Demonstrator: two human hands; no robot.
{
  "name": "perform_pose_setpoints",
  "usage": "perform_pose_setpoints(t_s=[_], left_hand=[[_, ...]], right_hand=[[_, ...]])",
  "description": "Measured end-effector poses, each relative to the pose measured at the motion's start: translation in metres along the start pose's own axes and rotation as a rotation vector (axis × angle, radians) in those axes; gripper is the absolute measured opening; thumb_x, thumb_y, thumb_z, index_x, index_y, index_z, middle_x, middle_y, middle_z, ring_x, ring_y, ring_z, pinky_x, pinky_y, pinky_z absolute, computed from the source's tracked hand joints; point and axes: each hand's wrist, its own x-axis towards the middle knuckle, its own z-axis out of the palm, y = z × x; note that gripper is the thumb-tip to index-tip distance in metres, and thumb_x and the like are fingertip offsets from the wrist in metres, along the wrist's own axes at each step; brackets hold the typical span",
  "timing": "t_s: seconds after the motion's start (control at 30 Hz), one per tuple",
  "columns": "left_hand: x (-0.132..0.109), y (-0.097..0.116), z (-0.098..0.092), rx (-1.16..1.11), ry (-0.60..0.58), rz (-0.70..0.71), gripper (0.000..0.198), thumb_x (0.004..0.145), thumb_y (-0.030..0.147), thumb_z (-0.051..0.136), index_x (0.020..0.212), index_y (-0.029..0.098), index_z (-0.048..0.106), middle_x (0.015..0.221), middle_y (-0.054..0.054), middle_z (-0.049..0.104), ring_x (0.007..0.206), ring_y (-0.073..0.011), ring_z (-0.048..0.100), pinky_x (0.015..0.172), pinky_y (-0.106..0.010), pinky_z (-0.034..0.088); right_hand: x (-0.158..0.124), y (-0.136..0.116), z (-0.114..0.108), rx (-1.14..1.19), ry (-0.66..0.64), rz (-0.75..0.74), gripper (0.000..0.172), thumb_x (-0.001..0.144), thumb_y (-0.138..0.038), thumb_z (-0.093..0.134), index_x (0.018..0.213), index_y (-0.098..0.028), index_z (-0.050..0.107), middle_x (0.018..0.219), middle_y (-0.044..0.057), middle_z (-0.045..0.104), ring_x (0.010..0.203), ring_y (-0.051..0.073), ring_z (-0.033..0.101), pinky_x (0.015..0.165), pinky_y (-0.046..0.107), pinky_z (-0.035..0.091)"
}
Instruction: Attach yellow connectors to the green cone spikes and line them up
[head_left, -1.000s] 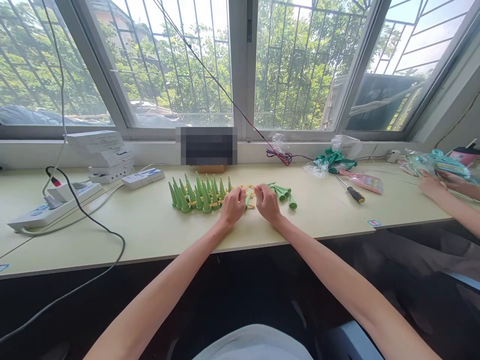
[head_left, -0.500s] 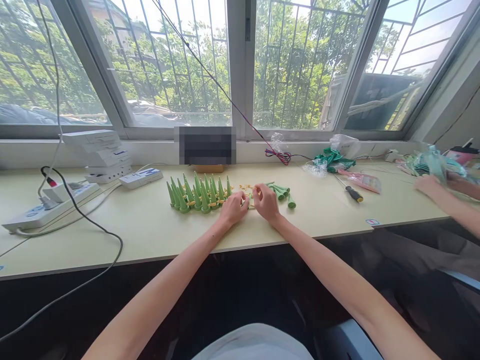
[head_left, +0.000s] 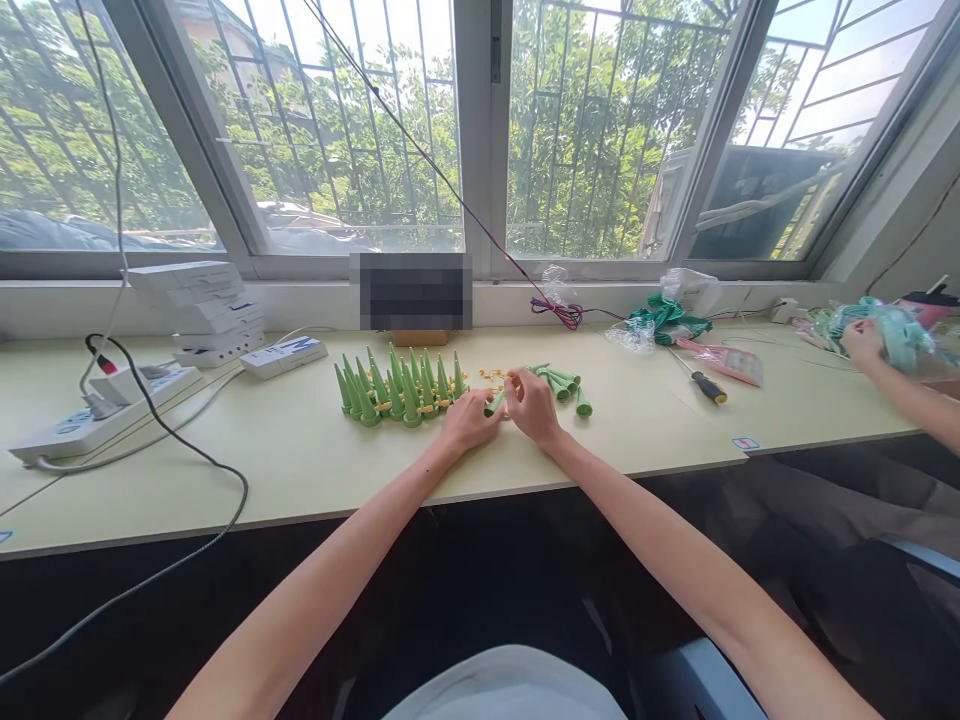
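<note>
Near edge of the pale yellow bench: both bare forearms are reaching in over it, hands meeting around mid-bench. Left hand is lying low, fingers apparently gripping one green cone, which is tilting in the gap between the hands. Right hand is curling just beside it, thumb and fingertips drawing together; can't tell whether they're pinching anything, since the hand itself is blocking the view. Step in hand, my read: close two-handed work on that single cone. Next move is calling for a steady left grip, fine fingertip control on the right, and clearance from the cones at left. Those standing green cones are sitting upright, points up, in a tight cluster just left of the left hand, yellow bits showing among their bases. Loose green cones are lying on their sides just right of the right hand. Small yellow pieces are lying just beyond the hands, too small to identify further. Left, well apart: white power strip is carrying plugs, with stacked white boxes standing farther back. Right: yellow-and-black screwdriver is lying near a pink packet; at far right a co-worker's hand is touching teal plastic wrap. Far side: a green bundle and coiled cable are resting below the barred windows.
</note>
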Motion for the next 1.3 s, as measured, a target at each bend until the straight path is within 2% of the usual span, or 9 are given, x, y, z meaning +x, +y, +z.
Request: perform_pose_setpoints(t_s=[0.17, 0.4, 0.63, 0.8, 1.13, 1.3], left_hand=[[0.0011, -0.0011, 0.0007, -0.015, 0.011, -0.020, 0.024, 0.087, 0.034, 0.049, 0.091, 0.016, 0.065, 0.101, -0.012, 0.069, 0.093, -0.0251, 0.064, 0.079, -0.033, 0.046], [0.0028, -0.0039, 0.0018, -0.090, 0.073, -0.010, 0.019, 0.090, 0.030, 0.044, 0.085, 0.017, 0.058, 0.091, -0.011, 0.067, 0.085, -0.0234, 0.062, 0.076, -0.033, 0.045], [0.0030, -0.0046, 0.0000, -0.189, 0.119, -0.019, 0.018, 0.093, 0.029, 0.037, 0.103, 0.018, 0.048, 0.074, -0.005, 0.061, 0.068, -0.0217, 0.060, 0.065, -0.031, 0.042], [0.0029, -0.0040, -0.0006, -0.242, 0.181, 0.003, 0.020, 0.093, 0.030, 0.036, 0.106, 0.019, 0.046, 0.074, -0.004, 0.062, 0.067, -0.0212, 0.061, 0.067, -0.032, 0.043], [0.0040, -0.0033, -0.0018, -0.249, 0.307, 0.009, 0.019, 0.095, 0.028, 0.034, 0.104, 0.019, 0.048, 0.074, -0.003, 0.061, 0.063, -0.0185, 0.058, 0.064, -0.030, 0.041], [0.0039, -0.0035, -0.0030, -0.262, 0.350, -0.002, 0.019, 0.095, 0.029, 0.034, 0.103, 0.019, 0.047, 0.078, -0.004, 0.060, 0.063, -0.0177, 0.056, 0.065, -0.030, 0.041]], right_hand=[[0.0003, -0.0009, -0.0007, 0.005, -0.018, 0.001, 0.016, 0.091, -0.027, 0.043, 0.091, -0.018, 0.057, 0.077, 0.004, 0.063, 0.059, 0.014, 0.053, 0.063, 0.026, 0.041], [0.0006, -0.0001, -0.0001, 0.006, -0.041, -0.003, 0.018, 0.092, -0.028, 0.042, 0.089, -0.019, 0.056, 0.078, 0.004, 0.063, 0.061, 0.015, 0.053, 0.063, 0.025, 0.041], [-0.0004, 0.0005, 0.0014, 0.011, -0.091, -0.031, 0.020, 0.092, -0.029, 0.043, 0.081, -0.019, 0.056, 0.076, 0.003, 0.063, 0.061, 0.015, 0.053, 0.065, 0.026, 0.040], [-0.0012, -0.0016, 0.0011, 0.039, -0.135, -0.074, 0.018, 0.090, -0.027, 0.045, 0.078, -0.019, 0.056, 0.072, 0.002, 0.061, 0.060, 0.014, 0.052, 0.063, 0.025, 0.040], [-0.0019, -0.0038, -0.0007, 0.052, -0.136, -0.056, 0.019, 0.091, -0.028, 0.044, 0.078, -0.020, 0.056, 0.066, 0.000, 0.059, 0.055, 0.013, 0.048, 0.058, 0.025, 0.036], [-0.0021, -0.0068, -0.0027, 0.086, -0.129, -0.098, 0.019, 0.091, -0.028, 0.044, 0.078, -0.019, 0.055, 0.065, -0.002, 0.056, 0.053, 0.012, 0.046, 0.058, 0.024, 0.036]])
